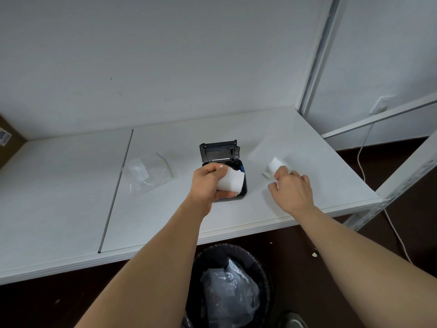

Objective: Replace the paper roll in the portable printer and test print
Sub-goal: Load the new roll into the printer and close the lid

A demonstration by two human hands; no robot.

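A small black portable printer (221, 151) stands on the white shelf (165, 214) with its lid raised toward the wall. My left hand (208, 183) grips a white paper roll (230, 179) over the printer's open bay, a loose end of paper hanging to the right. To the right of the printer, my right hand (292, 189) rests on the shelf with its fingers closed around a white piece of paper (275, 165); the part under my fingers is hidden.
A clear zip bag (144, 174) lies left of the printer. A dark seam (115, 190) splits the shelf boards. A black bin (230, 287) with a plastic liner stands below the front edge. A white upright (316, 55) and a cable (361, 159) are at right.
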